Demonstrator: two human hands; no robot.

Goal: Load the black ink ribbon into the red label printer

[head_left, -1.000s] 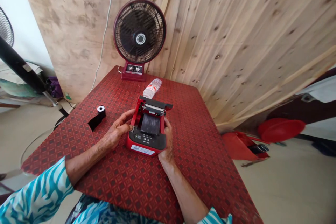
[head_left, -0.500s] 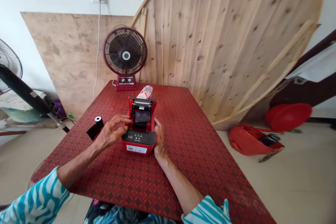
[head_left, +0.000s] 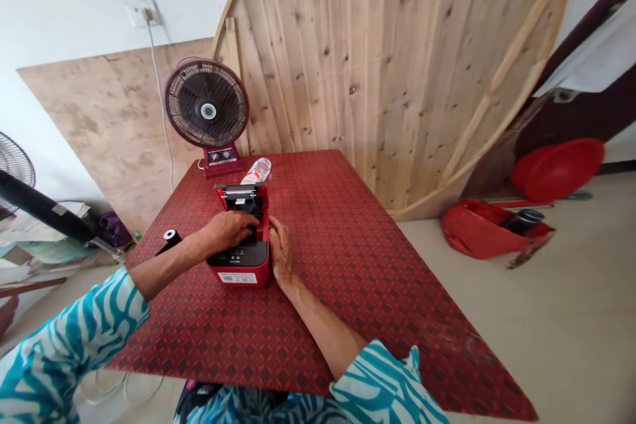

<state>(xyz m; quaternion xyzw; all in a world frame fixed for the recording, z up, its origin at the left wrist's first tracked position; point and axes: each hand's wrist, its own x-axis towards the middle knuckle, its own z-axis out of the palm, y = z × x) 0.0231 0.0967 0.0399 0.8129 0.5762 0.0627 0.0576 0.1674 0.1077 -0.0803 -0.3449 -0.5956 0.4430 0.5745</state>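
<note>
A small red and black printer [head_left: 241, 276] stands on the patterned table with its lid raised toward the far side. My left hand [head_left: 229, 228] reaches over its left side, and the bent fingers dip into the compartment at dark material. Those fingertips are partly hidden, so what they pinch cannot be made out. Against the printer's right wall, my right hand [head_left: 281, 253] holds the body, fingers curled at the upper edge. A black roll with a white core [head_left: 171, 236] lies left of the printer, partly behind my left forearm.
A clear plastic bottle [head_left: 257, 171] lies behind the printer. A dark red fan [head_left: 207, 110] stands at the back left of the table [head_left: 348, 265]. Wooden boards [head_left: 358, 66] lean on the wall. On the floor at right are a red bag [head_left: 470, 228] and a red basin [head_left: 559, 169].
My left hand has moved from the printer's left edge into its compartment. My right hand stays at the right side. The view has shifted, so the scene sits further left.
</note>
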